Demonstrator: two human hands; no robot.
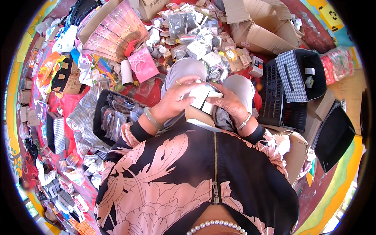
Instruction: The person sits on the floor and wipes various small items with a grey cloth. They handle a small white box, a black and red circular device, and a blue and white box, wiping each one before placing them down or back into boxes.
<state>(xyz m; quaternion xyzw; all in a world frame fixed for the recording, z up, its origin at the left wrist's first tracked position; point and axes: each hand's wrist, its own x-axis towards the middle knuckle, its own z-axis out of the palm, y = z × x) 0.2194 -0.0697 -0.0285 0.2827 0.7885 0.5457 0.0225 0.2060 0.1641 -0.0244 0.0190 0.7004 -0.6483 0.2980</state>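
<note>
Between my knees I hold a small carton with white panels, dark gaps between them and a tan side lower down. My left hand is closed on its left side, fingers over the upper edge and thumb along the front. My right hand grips the right side, its thumb lying across a white panel. What the carton contains cannot be made out. Left of my lap, a black bin holds several clear-wrapped dark items.
Small boxes and packets are heaped ahead. An open cardboard box stands far right, near black baskets and a houndstooth-trimmed bin. A pink box and white roll lie left. More goods cover the left floor.
</note>
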